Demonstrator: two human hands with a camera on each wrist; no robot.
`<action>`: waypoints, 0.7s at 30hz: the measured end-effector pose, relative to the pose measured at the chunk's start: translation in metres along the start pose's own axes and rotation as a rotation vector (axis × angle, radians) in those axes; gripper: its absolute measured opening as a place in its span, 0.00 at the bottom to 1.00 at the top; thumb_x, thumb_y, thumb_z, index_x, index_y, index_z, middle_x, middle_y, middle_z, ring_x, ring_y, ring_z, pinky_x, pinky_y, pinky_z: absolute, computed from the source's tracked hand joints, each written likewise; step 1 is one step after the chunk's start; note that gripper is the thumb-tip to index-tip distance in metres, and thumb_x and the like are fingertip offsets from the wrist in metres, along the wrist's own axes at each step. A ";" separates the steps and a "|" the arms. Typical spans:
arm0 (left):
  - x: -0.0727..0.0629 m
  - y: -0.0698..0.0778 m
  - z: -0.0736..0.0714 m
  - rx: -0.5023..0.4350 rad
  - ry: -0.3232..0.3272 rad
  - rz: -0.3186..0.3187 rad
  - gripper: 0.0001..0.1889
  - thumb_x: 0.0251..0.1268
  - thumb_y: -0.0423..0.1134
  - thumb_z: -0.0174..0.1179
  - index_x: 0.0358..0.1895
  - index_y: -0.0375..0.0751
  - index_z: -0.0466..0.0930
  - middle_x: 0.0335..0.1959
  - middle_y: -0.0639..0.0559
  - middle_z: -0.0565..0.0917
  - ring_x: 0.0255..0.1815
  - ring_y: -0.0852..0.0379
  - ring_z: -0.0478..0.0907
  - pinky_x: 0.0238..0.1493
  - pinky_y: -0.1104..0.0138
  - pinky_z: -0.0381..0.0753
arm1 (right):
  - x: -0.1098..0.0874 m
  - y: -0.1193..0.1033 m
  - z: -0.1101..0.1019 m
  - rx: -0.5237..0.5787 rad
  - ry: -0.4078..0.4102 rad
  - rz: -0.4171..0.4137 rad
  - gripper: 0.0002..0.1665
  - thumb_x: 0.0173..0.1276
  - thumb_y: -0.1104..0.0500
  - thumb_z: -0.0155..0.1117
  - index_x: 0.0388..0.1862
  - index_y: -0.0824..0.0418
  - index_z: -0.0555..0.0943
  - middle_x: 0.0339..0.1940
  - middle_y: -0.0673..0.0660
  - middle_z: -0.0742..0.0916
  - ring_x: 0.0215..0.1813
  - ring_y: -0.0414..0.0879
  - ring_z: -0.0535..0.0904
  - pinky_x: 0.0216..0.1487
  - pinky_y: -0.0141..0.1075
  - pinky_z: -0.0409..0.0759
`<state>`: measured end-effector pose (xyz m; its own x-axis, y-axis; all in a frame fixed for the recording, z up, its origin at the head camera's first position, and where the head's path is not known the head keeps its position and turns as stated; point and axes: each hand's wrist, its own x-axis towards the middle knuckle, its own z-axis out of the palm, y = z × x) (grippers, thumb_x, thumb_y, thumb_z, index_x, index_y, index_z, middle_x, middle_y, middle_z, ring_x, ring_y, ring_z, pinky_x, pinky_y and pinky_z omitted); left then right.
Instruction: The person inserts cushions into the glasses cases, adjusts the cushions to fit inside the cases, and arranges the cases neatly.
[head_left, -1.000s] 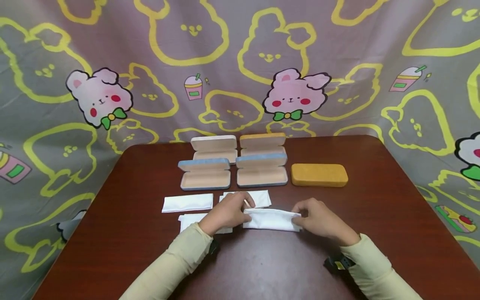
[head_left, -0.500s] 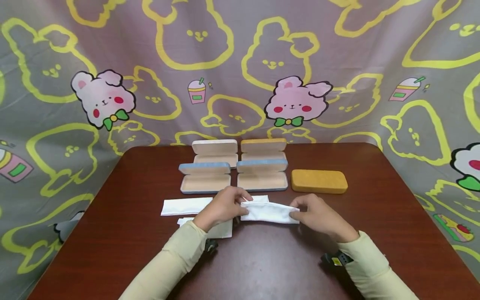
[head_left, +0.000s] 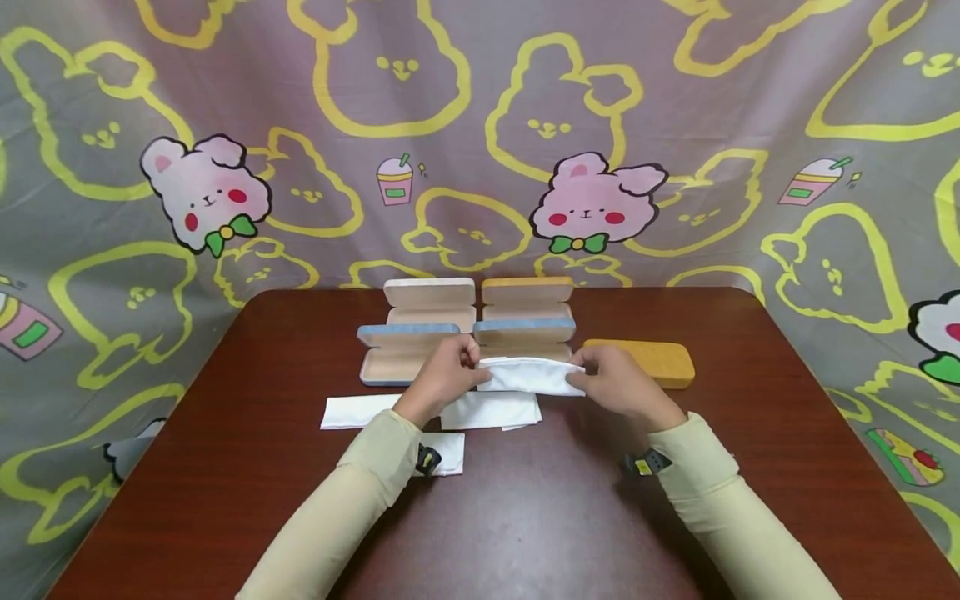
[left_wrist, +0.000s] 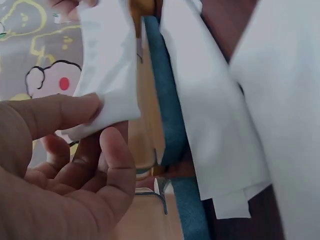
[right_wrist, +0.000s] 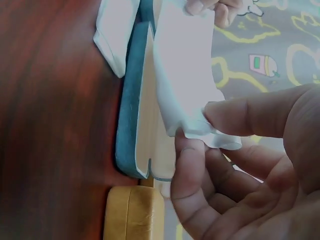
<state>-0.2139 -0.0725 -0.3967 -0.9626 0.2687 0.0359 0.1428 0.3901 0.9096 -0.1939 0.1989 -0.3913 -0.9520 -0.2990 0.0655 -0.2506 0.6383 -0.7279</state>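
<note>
My left hand (head_left: 444, 382) pinches the left end of a folded white cloth (head_left: 531, 377) between thumb and fingers. The opposite end is pinched by my right hand (head_left: 621, 385), so the strip stretches between both hands. It hangs just in front of the right-hand blue glasses case (head_left: 525, 332), whose lid stands up and whose tray is mostly hidden. In the right wrist view the cloth's end is bunched under the thumb, beside the blue case wall (right_wrist: 131, 115). Another open blue glasses case (head_left: 384, 365) lies behind my left hand, partly covered by it.
Behind the blue cases are an open white case (head_left: 430, 292) and an open yellow case (head_left: 527, 290). A closed yellow case (head_left: 667, 363) lies at right. Folded white cloths (head_left: 360, 412), (head_left: 491, 411), (head_left: 450, 452) lie on the brown table (head_left: 570, 517). A patterned curtain (head_left: 480, 108) hangs behind.
Both hands have lifted the folded cloth off the table and carried it forward to the right-hand blue case. The cloth lying behind it is now uncovered.
</note>
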 end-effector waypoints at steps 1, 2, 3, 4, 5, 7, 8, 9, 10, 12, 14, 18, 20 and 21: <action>0.003 -0.001 0.001 0.024 0.008 0.015 0.15 0.57 0.22 0.69 0.28 0.36 0.69 0.21 0.52 0.69 0.23 0.58 0.67 0.26 0.67 0.69 | 0.003 0.000 0.000 -0.019 0.014 -0.003 0.05 0.65 0.66 0.66 0.29 0.62 0.83 0.19 0.50 0.73 0.23 0.44 0.67 0.25 0.37 0.66; 0.006 -0.002 0.001 0.055 0.014 0.029 0.14 0.57 0.23 0.69 0.28 0.36 0.69 0.21 0.52 0.69 0.23 0.57 0.67 0.27 0.67 0.69 | 0.007 0.000 0.001 -0.026 0.025 -0.001 0.05 0.65 0.66 0.66 0.29 0.63 0.83 0.18 0.50 0.73 0.22 0.44 0.67 0.24 0.37 0.66; 0.009 -0.003 0.002 0.085 0.021 0.041 0.14 0.58 0.24 0.68 0.28 0.37 0.70 0.22 0.52 0.70 0.24 0.57 0.68 0.27 0.66 0.70 | 0.010 0.000 0.002 -0.039 0.035 -0.002 0.05 0.65 0.67 0.66 0.29 0.63 0.83 0.18 0.50 0.73 0.21 0.43 0.66 0.24 0.37 0.66; 0.012 -0.004 0.002 0.122 0.030 0.054 0.14 0.58 0.24 0.68 0.28 0.37 0.70 0.23 0.52 0.71 0.25 0.57 0.68 0.28 0.66 0.71 | 0.013 0.001 0.003 -0.054 0.045 0.002 0.04 0.65 0.67 0.66 0.29 0.63 0.84 0.17 0.50 0.73 0.20 0.43 0.66 0.23 0.37 0.66; 0.015 -0.005 0.003 0.164 0.042 0.066 0.13 0.58 0.25 0.68 0.27 0.39 0.71 0.23 0.52 0.72 0.25 0.57 0.69 0.29 0.66 0.71 | 0.015 0.002 0.005 -0.072 0.054 -0.001 0.04 0.65 0.67 0.66 0.29 0.63 0.84 0.16 0.50 0.73 0.20 0.43 0.66 0.23 0.37 0.66; 0.018 -0.006 0.003 0.231 0.065 0.081 0.12 0.58 0.25 0.68 0.27 0.40 0.72 0.23 0.51 0.73 0.25 0.56 0.70 0.29 0.65 0.71 | 0.020 0.002 0.008 -0.115 0.079 -0.002 0.04 0.65 0.66 0.65 0.30 0.63 0.84 0.16 0.49 0.74 0.19 0.43 0.67 0.23 0.37 0.66; 0.020 -0.007 0.003 0.263 0.077 0.085 0.12 0.58 0.25 0.67 0.27 0.40 0.73 0.22 0.51 0.73 0.25 0.55 0.70 0.29 0.65 0.71 | 0.022 0.003 0.009 -0.133 0.094 -0.007 0.04 0.65 0.66 0.65 0.30 0.63 0.85 0.17 0.50 0.75 0.19 0.43 0.67 0.23 0.37 0.67; 0.021 -0.008 0.003 0.288 0.088 0.091 0.11 0.57 0.25 0.66 0.27 0.40 0.73 0.22 0.51 0.73 0.24 0.55 0.70 0.28 0.64 0.70 | 0.023 0.003 0.011 -0.153 0.111 -0.011 0.05 0.65 0.66 0.64 0.30 0.63 0.85 0.17 0.50 0.75 0.19 0.43 0.67 0.23 0.37 0.67; 0.022 -0.009 0.004 0.314 0.096 0.092 0.11 0.57 0.25 0.66 0.27 0.41 0.74 0.21 0.51 0.73 0.24 0.55 0.70 0.28 0.64 0.70 | 0.025 0.003 0.012 -0.170 0.127 -0.013 0.05 0.65 0.66 0.64 0.30 0.63 0.85 0.17 0.50 0.75 0.19 0.44 0.68 0.23 0.38 0.67; 0.024 -0.011 0.004 0.363 0.109 0.099 0.10 0.56 0.25 0.65 0.27 0.41 0.75 0.20 0.52 0.72 0.23 0.54 0.69 0.27 0.64 0.69 | 0.027 0.004 0.014 -0.199 0.156 -0.018 0.06 0.66 0.67 0.63 0.30 0.63 0.85 0.17 0.51 0.76 0.19 0.45 0.68 0.23 0.38 0.67; 0.027 -0.013 0.006 0.401 0.119 0.108 0.09 0.55 0.25 0.65 0.27 0.42 0.76 0.20 0.52 0.72 0.23 0.54 0.69 0.28 0.64 0.68 | 0.029 0.006 0.016 -0.234 0.174 -0.029 0.05 0.65 0.67 0.63 0.31 0.64 0.85 0.18 0.51 0.77 0.21 0.46 0.69 0.24 0.39 0.68; 0.031 -0.016 0.008 0.411 0.133 0.117 0.09 0.55 0.25 0.65 0.27 0.43 0.77 0.20 0.53 0.74 0.23 0.55 0.70 0.29 0.64 0.69 | 0.034 0.008 0.021 -0.310 0.202 -0.064 0.04 0.65 0.68 0.64 0.32 0.64 0.86 0.20 0.51 0.80 0.25 0.47 0.71 0.28 0.41 0.72; 0.032 -0.017 0.009 0.404 0.135 0.122 0.09 0.56 0.25 0.65 0.28 0.43 0.78 0.21 0.53 0.74 0.24 0.55 0.70 0.30 0.63 0.70 | 0.036 0.009 0.024 -0.337 0.211 -0.083 0.05 0.65 0.68 0.64 0.29 0.63 0.85 0.20 0.51 0.79 0.25 0.47 0.71 0.29 0.42 0.73; 0.033 -0.017 0.009 0.400 0.132 0.125 0.08 0.57 0.25 0.65 0.29 0.42 0.78 0.22 0.53 0.75 0.25 0.55 0.70 0.30 0.63 0.70 | 0.037 0.009 0.026 -0.350 0.214 -0.094 0.07 0.64 0.69 0.64 0.27 0.63 0.84 0.19 0.51 0.79 0.25 0.47 0.71 0.29 0.43 0.73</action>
<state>-0.2458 -0.0625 -0.4149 -0.9497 0.2310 0.2115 0.3130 0.6787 0.6643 -0.2270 0.1753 -0.4128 -0.9280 -0.2368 0.2877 -0.3474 0.8289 -0.4384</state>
